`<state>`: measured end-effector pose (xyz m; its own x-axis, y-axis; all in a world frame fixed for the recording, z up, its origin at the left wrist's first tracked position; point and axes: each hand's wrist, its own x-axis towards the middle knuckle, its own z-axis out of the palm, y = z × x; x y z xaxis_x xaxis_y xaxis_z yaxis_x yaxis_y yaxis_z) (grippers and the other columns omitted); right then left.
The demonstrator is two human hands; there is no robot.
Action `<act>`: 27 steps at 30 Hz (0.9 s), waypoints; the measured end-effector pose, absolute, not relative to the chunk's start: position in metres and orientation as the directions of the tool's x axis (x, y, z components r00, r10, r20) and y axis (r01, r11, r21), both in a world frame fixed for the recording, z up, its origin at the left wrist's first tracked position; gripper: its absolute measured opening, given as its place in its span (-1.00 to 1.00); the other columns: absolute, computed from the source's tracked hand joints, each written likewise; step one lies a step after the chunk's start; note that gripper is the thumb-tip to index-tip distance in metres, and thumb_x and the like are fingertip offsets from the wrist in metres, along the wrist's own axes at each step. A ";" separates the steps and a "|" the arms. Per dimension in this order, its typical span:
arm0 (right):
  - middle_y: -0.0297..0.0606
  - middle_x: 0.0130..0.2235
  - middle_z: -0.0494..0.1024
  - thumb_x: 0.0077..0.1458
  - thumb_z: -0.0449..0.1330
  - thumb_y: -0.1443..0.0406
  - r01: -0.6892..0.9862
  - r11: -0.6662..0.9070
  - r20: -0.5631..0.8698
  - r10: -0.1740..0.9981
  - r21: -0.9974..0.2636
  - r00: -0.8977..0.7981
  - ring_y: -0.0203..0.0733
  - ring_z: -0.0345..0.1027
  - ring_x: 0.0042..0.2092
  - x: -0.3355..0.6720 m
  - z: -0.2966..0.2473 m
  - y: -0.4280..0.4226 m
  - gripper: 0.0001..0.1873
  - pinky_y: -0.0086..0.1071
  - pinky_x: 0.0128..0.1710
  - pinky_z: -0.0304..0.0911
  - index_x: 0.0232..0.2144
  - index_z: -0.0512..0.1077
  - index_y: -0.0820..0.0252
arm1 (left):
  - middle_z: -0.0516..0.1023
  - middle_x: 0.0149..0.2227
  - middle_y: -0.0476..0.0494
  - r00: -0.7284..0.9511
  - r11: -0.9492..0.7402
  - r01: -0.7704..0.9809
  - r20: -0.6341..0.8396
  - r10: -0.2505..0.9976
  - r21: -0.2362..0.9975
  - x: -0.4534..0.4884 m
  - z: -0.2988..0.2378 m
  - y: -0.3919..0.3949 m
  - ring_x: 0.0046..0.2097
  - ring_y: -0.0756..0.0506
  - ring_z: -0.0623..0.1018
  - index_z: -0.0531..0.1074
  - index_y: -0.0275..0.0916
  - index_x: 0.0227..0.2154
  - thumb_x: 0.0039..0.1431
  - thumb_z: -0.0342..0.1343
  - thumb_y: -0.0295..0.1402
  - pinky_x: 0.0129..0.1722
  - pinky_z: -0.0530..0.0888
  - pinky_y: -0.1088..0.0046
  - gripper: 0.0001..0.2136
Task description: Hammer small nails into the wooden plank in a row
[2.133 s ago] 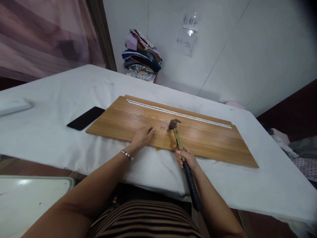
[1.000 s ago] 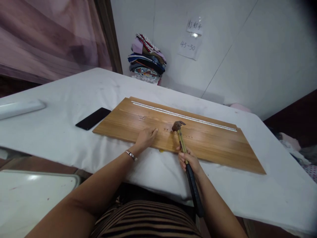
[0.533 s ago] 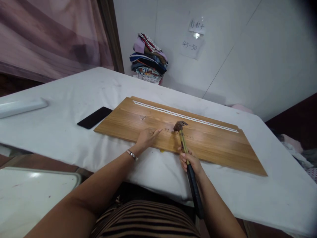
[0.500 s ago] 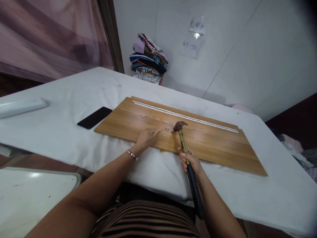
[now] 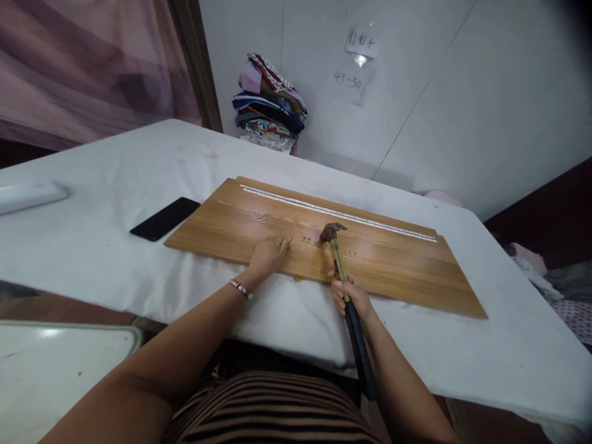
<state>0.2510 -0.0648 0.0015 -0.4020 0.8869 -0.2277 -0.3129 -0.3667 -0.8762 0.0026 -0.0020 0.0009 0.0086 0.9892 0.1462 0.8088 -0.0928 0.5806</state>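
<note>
At a cloth-covered table (image 5: 115, 166): I am leaning over a brown wooden board (image 5: 398, 271), which is lying lengthwise before me.
Right hand (image 5: 350, 295): my fingers are wrapping around a claw hammer (image 5: 356, 333), gripping the yellow stretch of its handle, the black grip trailing back along my forearm.
Hammer head: its rusty metal is sitting over the middle of the board, the claw pointing to the right; whether it is touching the wood, I cannot tell.
Left hand (image 5: 269, 254): my fingers are curling, thumb and forefinger tips drawing close together at the board's surface; whether they are pinching anything, I cannot tell.
Dark specks (image 5: 305, 238): these are running in a row on both sides of the hammer head, too small to make out clearly.
Loose nails (image 5: 261, 216): a little heap is lying on the board, beyond my left hand.
Pale strips (image 5: 324, 211): two are stretching along the board's far edge.
Black slab (image 5: 165, 219): it is lying flat just beside the board's left end.
Folded fabrics (image 5: 271, 105): a stack is standing near the wall.
</note>
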 end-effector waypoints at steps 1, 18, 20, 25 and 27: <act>-0.57 -0.61 0.26 0.00 0.28 0.23 -0.314 -0.364 -0.224 0.887 -0.877 -0.403 -0.46 0.07 -0.71 0.251 0.001 -0.065 -0.68 -0.56 -0.80 0.06 -0.18 0.36 0.20 | 0.58 -0.22 -0.22 0.008 -0.102 0.802 0.161 0.987 0.588 0.002 0.000 -0.002 -0.16 -0.16 0.51 0.46 -0.22 -0.36 0.32 -0.19 -0.23 -0.11 0.38 0.34 -0.66; -0.62 -0.64 0.22 -0.08 0.30 0.19 -0.313 -0.318 -0.193 0.909 -0.895 -0.370 -0.47 0.00 -0.77 0.249 -0.017 -0.061 -0.61 -0.56 -0.86 -0.01 -0.20 0.34 0.19 | 0.44 -0.50 -0.06 0.028 -0.156 0.739 0.201 0.979 0.655 0.002 0.007 -0.008 -0.40 -0.05 0.40 0.28 -0.19 -0.61 0.27 -0.14 -0.07 -0.36 0.26 0.41 -0.58; -0.63 -0.65 0.23 -0.08 0.30 0.17 -0.307 -0.310 -0.188 0.911 -0.900 -0.367 -0.47 0.00 -0.77 0.249 -0.016 -0.061 -0.61 -0.56 -0.85 0.00 -0.20 0.34 0.19 | 0.44 -0.50 -0.05 0.015 -0.161 0.717 0.216 0.976 0.679 0.008 0.009 -0.012 -0.39 -0.05 0.40 0.32 -0.20 -0.59 0.27 -0.13 -0.10 -0.35 0.27 0.41 -0.61; -0.64 -0.69 0.23 -0.07 0.30 0.13 -0.243 -0.220 -0.137 0.938 -0.945 -0.319 -0.45 0.01 -0.79 0.246 -0.015 -0.060 -0.61 -0.56 -0.83 0.00 -0.24 0.30 0.18 | 0.57 -0.20 -0.09 0.121 -0.212 0.430 0.177 0.977 0.877 0.059 0.013 -0.032 -0.17 -0.08 0.52 0.45 -0.19 -0.16 0.26 -0.06 -0.11 -0.15 0.40 0.41 -0.69; -0.62 -0.69 0.25 -0.06 0.29 0.12 -0.192 -0.173 -0.111 0.949 -0.966 -0.296 -0.43 0.05 -0.78 0.242 -0.012 -0.060 -0.64 -0.55 -0.81 0.02 -0.29 0.28 0.16 | 0.57 -0.18 -0.11 0.169 -0.155 0.311 0.106 0.980 0.938 0.084 0.014 -0.036 -0.17 -0.09 0.53 0.40 -0.19 -0.08 0.23 -0.01 -0.08 -0.14 0.43 0.37 -0.66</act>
<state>0.2422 -0.0604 -0.0116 -0.2964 0.9486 -0.1111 -0.1921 -0.1732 -0.9660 0.0840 -0.0363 0.0140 0.1694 0.9799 0.1055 0.3108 -0.1547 0.9378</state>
